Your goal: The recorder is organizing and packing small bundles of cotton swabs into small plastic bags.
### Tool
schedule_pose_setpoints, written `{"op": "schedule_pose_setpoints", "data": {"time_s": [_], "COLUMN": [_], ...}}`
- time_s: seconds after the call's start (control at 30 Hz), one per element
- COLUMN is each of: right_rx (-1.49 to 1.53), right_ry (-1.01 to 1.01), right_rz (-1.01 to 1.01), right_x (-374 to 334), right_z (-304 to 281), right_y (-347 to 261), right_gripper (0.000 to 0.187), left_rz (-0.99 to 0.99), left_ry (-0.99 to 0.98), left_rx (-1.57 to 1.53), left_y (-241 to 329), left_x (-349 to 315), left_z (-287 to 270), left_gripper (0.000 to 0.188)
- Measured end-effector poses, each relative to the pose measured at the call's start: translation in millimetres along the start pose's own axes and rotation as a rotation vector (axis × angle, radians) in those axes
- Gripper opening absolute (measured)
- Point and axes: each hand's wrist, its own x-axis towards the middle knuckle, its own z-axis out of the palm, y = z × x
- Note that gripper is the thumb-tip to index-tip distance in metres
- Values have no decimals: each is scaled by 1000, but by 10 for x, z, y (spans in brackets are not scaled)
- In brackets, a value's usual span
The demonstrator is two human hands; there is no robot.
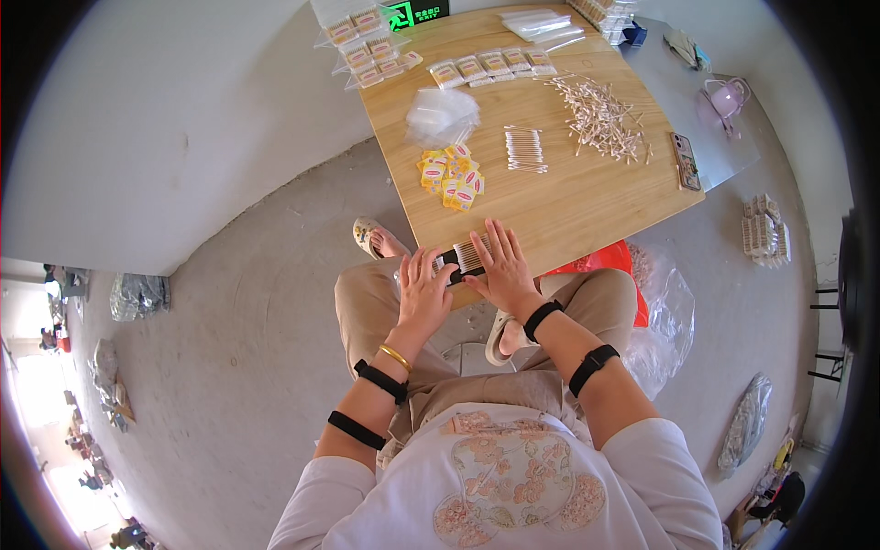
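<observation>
Wooden table [587, 197] on grey concrete floor [257, 348]

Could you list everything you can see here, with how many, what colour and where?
wooden table: one, light brown, ahead of the person
row of cotton swabs: one, white with pale sticks, on a black holder at the table's near edge
loose swab pile: one, pale, table's right part
tidy swab bunch: one, white, table's middle
small packets: a cluster, yellow and red, left of the bunch
clear bags: a stack, see-through, behind the packets
filled bags: a row, clear, far side
phone: one, dark, right edge
left hand: one, beside the holder, touching it
right hand: one, flat on the swab row
</observation>
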Motion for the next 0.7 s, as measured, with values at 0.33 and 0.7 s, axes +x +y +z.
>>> {"op": "schedule_pose_setpoints", "data": {"time_s": [0.33,0.7], "right_rx": [-19,-57], "right_ry": [-5,-14], "right_rz": [5,4], "right_x": [8,2], "right_z": [-1,-4], "right_y": [7,-17], "right_gripper": [86,86], "left_rz": [16,-9], "left_ry": [-23,-15], "left_rx": [5,-26], "left_y": [28,26], "left_x": [-9,-47], "left_z": [-42,-42], "left_gripper": [42,39]}}
